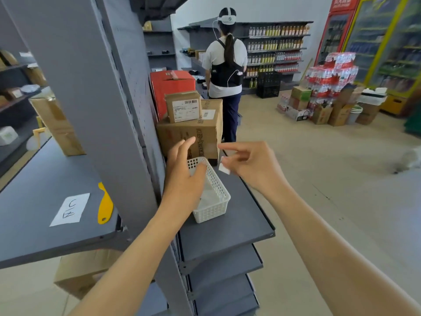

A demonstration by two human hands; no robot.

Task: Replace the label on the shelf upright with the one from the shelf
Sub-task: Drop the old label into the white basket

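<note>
The grey shelf upright (95,92) rises through the middle-left of the view. My right hand (250,165) pinches a small white label (224,166) just right of a white plastic basket (216,201) on the right-hand shelf (239,224). My left hand (184,176) hovers over the basket's near rim with its fingers spread, holding nothing. On the left-hand shelf (34,201) lies a white paper label with handwriting (69,209), beside a yellow scraper (105,205) against the upright.
Cardboard boxes (191,133) and a red box (173,87) stack behind the basket. Another carton (54,124) stands on the left shelf. A person (225,74) stands with their back to me in the aisle. Crates, boxes and drink coolers line the far right.
</note>
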